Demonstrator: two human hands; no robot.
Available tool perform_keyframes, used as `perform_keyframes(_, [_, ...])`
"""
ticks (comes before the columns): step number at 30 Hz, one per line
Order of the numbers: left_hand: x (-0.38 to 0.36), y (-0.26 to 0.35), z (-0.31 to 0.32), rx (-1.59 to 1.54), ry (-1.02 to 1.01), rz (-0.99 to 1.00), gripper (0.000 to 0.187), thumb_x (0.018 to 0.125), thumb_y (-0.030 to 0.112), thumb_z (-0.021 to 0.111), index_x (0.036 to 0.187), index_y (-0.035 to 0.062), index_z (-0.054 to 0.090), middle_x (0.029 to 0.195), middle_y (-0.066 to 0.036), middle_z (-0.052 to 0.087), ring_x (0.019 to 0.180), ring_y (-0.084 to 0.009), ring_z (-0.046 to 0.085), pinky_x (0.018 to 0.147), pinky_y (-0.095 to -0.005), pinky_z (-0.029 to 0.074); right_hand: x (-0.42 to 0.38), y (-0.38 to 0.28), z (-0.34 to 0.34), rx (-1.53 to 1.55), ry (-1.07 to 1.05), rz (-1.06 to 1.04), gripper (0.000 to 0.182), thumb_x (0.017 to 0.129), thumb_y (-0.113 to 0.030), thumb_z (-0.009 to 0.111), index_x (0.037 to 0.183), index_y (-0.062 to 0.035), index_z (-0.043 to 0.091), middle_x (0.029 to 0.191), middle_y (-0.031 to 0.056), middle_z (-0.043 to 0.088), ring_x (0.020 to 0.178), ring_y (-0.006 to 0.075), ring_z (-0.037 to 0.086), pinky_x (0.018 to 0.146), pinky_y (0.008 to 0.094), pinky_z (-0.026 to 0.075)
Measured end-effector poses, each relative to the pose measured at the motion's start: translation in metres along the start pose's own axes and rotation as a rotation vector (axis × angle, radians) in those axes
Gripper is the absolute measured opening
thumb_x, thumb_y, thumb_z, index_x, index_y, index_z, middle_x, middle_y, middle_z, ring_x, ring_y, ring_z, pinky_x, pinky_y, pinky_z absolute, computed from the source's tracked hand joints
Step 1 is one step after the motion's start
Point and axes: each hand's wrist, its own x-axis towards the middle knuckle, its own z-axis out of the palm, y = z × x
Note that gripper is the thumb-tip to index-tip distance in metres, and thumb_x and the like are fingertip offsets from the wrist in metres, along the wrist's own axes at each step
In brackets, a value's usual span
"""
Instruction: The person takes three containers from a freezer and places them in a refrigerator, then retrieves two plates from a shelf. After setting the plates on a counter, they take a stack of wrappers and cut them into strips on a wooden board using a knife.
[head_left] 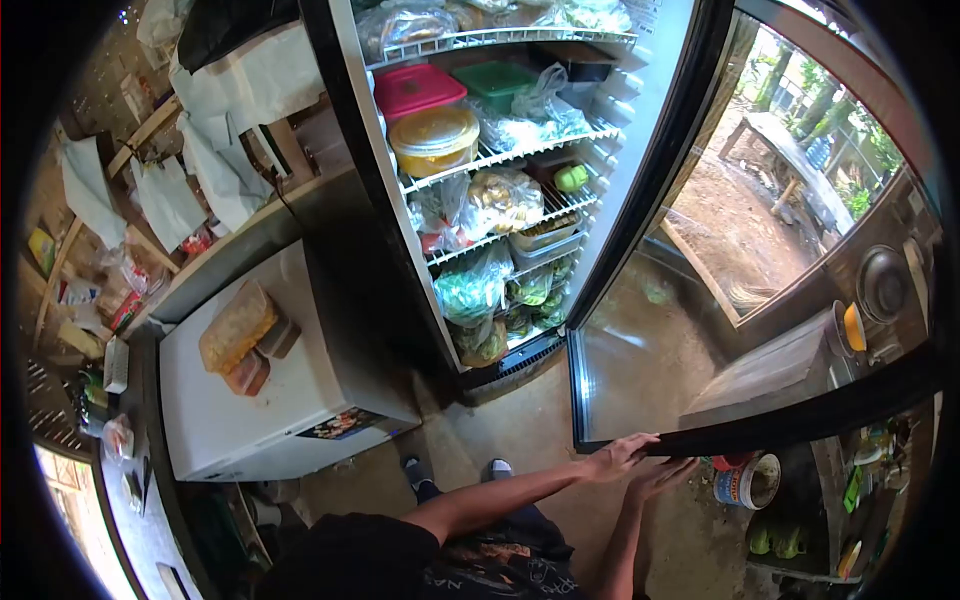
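A tall glass-fronted fridge (346, 45) stands with its glass door (640, 370) swung out to the right. My left hand (615, 459) reaches across to the door's black edge, its fingers stretched out along the frame. Just below and to the right, my right hand (662, 480) has its fingers extended close under the same edge. Behind the door opening, the wire shelves hold a pink-lidded container (418, 90), a green container (494, 82), a round yellow tub (434, 140) and several plastic bags of food (474, 285).
Left of the fridge, a white chest freezer (235, 400) carries some food blocks (238, 325). A printed bucket (748, 482) stands on the floor at right, near a low shelf with green produce (778, 540). Metal and orange bowls (853, 327) sit beyond the door.
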Motion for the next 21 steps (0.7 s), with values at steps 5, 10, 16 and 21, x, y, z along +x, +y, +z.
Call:
perform_keyframes(5, [0.013, -0.004, 0.031, 0.008, -0.108, 0.014, 0.054, 0.100, -0.002, 0.050, 0.153, -0.0013, 0.039, 0.158, -0.023, 0.042, 0.146, -0.0372, 0.043, 0.119, -0.0425, 0.038, 0.032, 0.069, -0.005, 0.183, 0.040, 0.164, 0.067, 0.114, -0.039, 0.036, 0.156, 0.0113, 0.027, 0.161, 0.0314, 0.029, 0.148, 0.0396, 0.035, 0.122, 0.0481, 0.030])
perform_keyframes(10, [0.009, -0.042, 0.045, 0.103, -0.258, 0.089, 0.063, 0.101, 0.003, 0.044, 0.161, -0.0027, 0.025, 0.165, -0.025, 0.030, 0.153, -0.0341, 0.033, 0.126, -0.0398, 0.028, 0.035, 0.070, -0.003, -0.039, -0.031, -0.022, 0.060, 0.113, -0.039, 0.035, 0.147, 0.0109, 0.040, 0.149, 0.0297, 0.042, 0.137, 0.0402, 0.045, 0.117, 0.0491, 0.035])
perform_keyframes(16, [-0.054, -0.067, -0.023, -0.002, -0.138, -0.116, 0.057, 0.100, 0.011, 0.049, 0.155, -0.0011, 0.039, 0.155, -0.024, 0.048, 0.146, -0.0360, 0.043, 0.124, -0.0419, 0.031, -0.049, 0.030, 0.075, 0.033, -0.222, 0.666, 0.047, 0.108, -0.030, 0.044, 0.133, 0.0093, 0.051, 0.126, 0.0171, 0.059, 0.111, 0.0299, 0.060, 0.101, 0.0466, 0.047])
perform_keyframes(21, [-0.188, -0.048, -0.136, 0.192, 0.128, -0.279, 0.041, 0.104, 0.017, 0.052, 0.141, -0.0007, 0.054, 0.144, -0.024, 0.056, 0.135, -0.0361, 0.053, 0.113, -0.0432, 0.041, -0.180, -0.039, 0.143, 0.501, -0.860, 0.873, 0.024, 0.106, -0.024, 0.047, 0.108, -0.0064, 0.062, 0.099, 0.0068, 0.064, 0.090, 0.0154, 0.061, 0.079, 0.0319, 0.050])
